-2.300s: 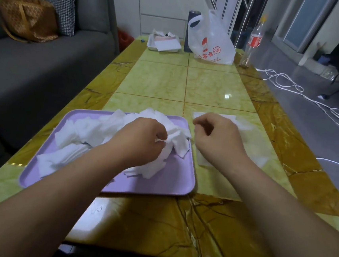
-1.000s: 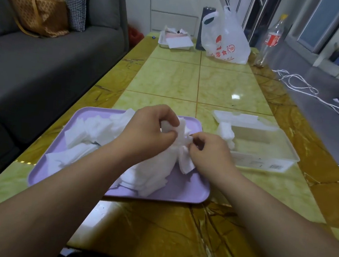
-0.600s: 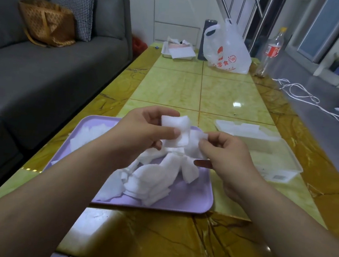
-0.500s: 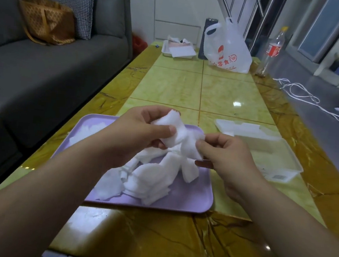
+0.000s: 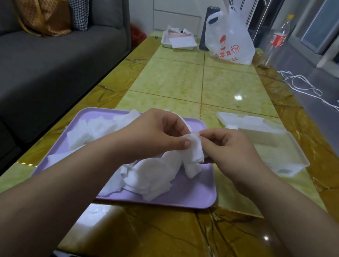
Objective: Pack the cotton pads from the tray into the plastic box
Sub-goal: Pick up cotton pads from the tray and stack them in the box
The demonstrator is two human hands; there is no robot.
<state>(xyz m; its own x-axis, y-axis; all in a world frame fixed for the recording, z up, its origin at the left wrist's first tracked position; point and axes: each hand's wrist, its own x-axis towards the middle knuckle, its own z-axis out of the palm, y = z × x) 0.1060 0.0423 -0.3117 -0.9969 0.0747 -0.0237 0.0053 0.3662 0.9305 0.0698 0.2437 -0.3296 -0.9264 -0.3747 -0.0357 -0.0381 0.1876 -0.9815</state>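
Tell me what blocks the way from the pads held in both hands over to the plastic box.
Nothing visible: the cotton pads sit pinched between left hand and right hand; the plastic box lies open right of the tray.

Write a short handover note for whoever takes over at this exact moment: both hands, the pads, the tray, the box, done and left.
Left hand and right hand both pinch a small stack of cotton pads, held above the purple tray.
Loose pads are heaped in the tray, more at its far left.
The plastic box sits open to the right of the tray, lid flipped back; it looks nearly empty.
Done: one stack gathered. Left: put it in the box, then the rest.
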